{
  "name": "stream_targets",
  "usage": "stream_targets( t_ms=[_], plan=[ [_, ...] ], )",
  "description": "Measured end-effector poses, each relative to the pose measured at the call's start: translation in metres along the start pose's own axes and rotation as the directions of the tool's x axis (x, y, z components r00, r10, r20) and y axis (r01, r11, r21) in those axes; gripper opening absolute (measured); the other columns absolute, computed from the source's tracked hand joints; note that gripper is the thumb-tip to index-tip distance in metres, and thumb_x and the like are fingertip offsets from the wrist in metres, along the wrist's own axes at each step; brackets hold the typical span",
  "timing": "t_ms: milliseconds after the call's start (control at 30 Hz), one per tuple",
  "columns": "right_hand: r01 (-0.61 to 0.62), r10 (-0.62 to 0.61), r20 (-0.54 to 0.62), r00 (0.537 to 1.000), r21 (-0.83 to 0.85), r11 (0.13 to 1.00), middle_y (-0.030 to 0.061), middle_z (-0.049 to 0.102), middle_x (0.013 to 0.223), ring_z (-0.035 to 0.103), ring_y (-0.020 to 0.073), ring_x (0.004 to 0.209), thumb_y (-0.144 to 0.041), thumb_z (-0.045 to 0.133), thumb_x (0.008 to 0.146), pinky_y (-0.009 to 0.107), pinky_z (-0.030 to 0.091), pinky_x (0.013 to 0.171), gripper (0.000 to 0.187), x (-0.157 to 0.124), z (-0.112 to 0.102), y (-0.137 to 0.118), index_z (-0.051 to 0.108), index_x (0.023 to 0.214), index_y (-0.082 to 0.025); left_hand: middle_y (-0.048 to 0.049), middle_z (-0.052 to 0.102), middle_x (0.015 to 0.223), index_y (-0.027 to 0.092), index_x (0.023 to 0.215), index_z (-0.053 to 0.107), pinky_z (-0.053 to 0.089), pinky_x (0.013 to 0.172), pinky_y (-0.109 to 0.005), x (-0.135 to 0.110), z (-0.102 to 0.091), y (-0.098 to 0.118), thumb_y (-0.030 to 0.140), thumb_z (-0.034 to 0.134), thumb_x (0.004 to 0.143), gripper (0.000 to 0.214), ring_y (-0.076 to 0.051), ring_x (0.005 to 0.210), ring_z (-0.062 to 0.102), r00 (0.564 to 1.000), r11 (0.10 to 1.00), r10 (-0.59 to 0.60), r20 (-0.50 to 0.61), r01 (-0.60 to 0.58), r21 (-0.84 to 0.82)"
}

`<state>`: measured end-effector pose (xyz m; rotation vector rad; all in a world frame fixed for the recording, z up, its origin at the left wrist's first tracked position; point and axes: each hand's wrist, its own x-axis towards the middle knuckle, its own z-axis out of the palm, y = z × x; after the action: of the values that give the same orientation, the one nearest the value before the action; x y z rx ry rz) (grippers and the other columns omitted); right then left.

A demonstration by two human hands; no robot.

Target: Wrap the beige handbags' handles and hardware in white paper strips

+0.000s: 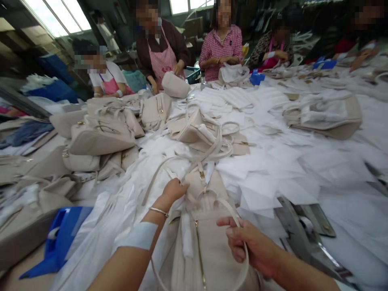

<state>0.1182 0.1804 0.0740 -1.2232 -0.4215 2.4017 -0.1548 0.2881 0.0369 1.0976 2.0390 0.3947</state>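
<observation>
A beige bag (212, 238) with a gold zipper lies in front of me. Its upper flap (214, 182), bearing a gold-coloured buckle, points away from me. My left hand (173, 190) is closed at the flap's left edge; its fingertips are partly hidden. Through the curled fingers of my right hand (245, 239) runs a thin beige strap (229, 208), over the bag's right side, with the index finger pointing left. A white wrapped piece (187, 234) rests along the bag's left side.
Beige bags (103, 135) are piled at the left, near a blue tape dispenser (57, 238). White sheets (273, 169) cover much of the table. A metal tape dispenser (309, 230) sits at the right. Several co-workers stand or sit across the table, one holding a bag (176, 85).
</observation>
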Motion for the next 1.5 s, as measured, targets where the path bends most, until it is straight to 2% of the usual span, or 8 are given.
stream_targets(
  t_ms=[233, 367, 600, 833, 967, 1100, 1267, 1500],
  plan=[
    [0.1, -0.099, -0.04, 0.994, 0.026, 0.995, -0.0086, 0.046, 0.049, 0.043, 0.0076, 0.038, -0.027, 0.06, 0.061, 0.022, 0.029, 0.041, 0.042, 0.014, -0.005, 0.016, 0.056, 0.101, -0.014, -0.0049, 0.064, 0.075, 0.011, 0.112, 0.058, 0.054, 0.07, -0.032, -0.037, 0.005, 0.021, 0.041, 0.061, 0.079, 0.044, -0.018, 0.072, 0.066, 0.986, 0.884, 0.111, 0.128, -0.039, -0.467],
    [0.138, -0.138, -0.06, 0.989, -0.004, 0.99, -0.0072, 0.05, 0.049, 0.046, 0.0072, 0.038, -0.026, 0.056, 0.06, 0.02, 0.024, 0.041, 0.043, 0.021, -0.012, 0.023, 0.056, 0.101, -0.013, 0.0032, 0.052, 0.059, 0.014, 0.102, 0.066, 0.052, 0.072, -0.03, -0.081, -0.038, 0.018, 0.043, 0.078, 0.068, 0.046, -0.015, 0.066, 0.063, 0.818, 0.491, 0.506, 0.275, -0.011, -0.871],
    [0.166, -0.165, -0.09, 0.982, 0.011, 0.986, -0.0058, 0.054, 0.057, 0.049, 0.0068, 0.041, -0.029, 0.064, 0.067, 0.019, 0.03, 0.043, 0.04, -0.005, -0.005, 0.001, 0.056, 0.104, -0.015, 0.0092, 0.045, 0.052, 0.018, 0.09, 0.065, 0.057, 0.068, -0.027, -0.158, -0.147, -0.002, 0.029, 0.08, 0.066, 0.031, -0.007, 0.05, 0.051, 0.908, 0.063, 0.297, -0.295, -0.327, -0.943],
    [0.362, -0.372, 0.103, 0.922, 0.109, 0.926, -0.0032, 0.055, 0.064, 0.055, 0.0082, 0.053, -0.032, 0.077, 0.072, 0.02, 0.042, 0.054, 0.042, -0.06, 0.011, -0.055, 0.063, 0.107, -0.013, 0.0018, 0.063, 0.06, 0.016, 0.089, 0.065, 0.057, 0.069, -0.031, -0.143, -0.149, -0.063, 0.033, 0.071, 0.068, 0.027, -0.017, 0.061, 0.064, 0.92, 0.554, -0.233, -0.315, -0.14, -0.82],
    [0.504, -0.487, 0.219, 0.845, -0.026, 0.863, 0.0007, 0.059, 0.069, 0.059, 0.0125, 0.058, -0.032, 0.077, 0.072, 0.023, 0.043, 0.056, 0.048, -0.09, 0.015, -0.068, 0.064, 0.114, -0.014, -0.0134, 0.071, 0.08, 0.013, 0.088, 0.065, 0.053, 0.083, -0.05, -0.129, -0.123, -0.11, 0.053, 0.061, 0.068, 0.045, -0.035, 0.085, 0.068, 0.881, 0.976, -0.115, -0.458, 0.014, -0.218],
    [0.596, -0.571, 0.248, 0.783, -0.034, 0.802, -0.0004, 0.056, 0.071, 0.053, 0.0097, 0.049, -0.04, 0.076, 0.069, 0.023, 0.037, 0.047, 0.064, -0.118, 0.012, -0.073, 0.059, 0.127, -0.02, -0.0259, 0.063, 0.115, 0.004, 0.112, 0.06, 0.044, 0.1, -0.053, -0.142, -0.101, -0.126, 0.059, 0.047, 0.071, 0.07, -0.041, 0.117, 0.055, 0.74, 0.975, 0.21, -0.639, -0.107, 0.197],
    [0.68, -0.674, 0.088, 0.733, -0.129, 0.722, -0.0061, 0.045, 0.061, 0.026, 0.0021, 0.029, -0.056, 0.067, 0.069, 0.023, 0.02, 0.034, 0.079, -0.154, 0.012, -0.078, 0.046, 0.14, -0.029, -0.0151, 0.069, 0.108, 0.013, 0.102, 0.068, 0.057, 0.086, -0.04, -0.165, -0.069, -0.115, 0.058, 0.052, 0.079, 0.053, -0.029, 0.103, 0.066, 0.905, 0.961, 0.263, -0.335, -0.276, 0.008],
    [0.377, -0.44, -0.19, 0.877, -0.293, 0.879, -0.0026, 0.054, 0.067, 0.039, 0.0058, 0.04, -0.043, 0.066, 0.076, 0.02, 0.026, 0.038, 0.042, -0.09, -0.008, -0.027, 0.06, 0.11, -0.019, -0.0101, 0.072, 0.1, 0.02, 0.099, 0.071, 0.055, 0.089, -0.039, -0.161, -0.033, -0.111, 0.048, 0.055, 0.085, 0.035, -0.027, 0.099, 0.068, 0.848, 0.862, 0.503, -0.166, -0.478, 0.168]
  ],
)
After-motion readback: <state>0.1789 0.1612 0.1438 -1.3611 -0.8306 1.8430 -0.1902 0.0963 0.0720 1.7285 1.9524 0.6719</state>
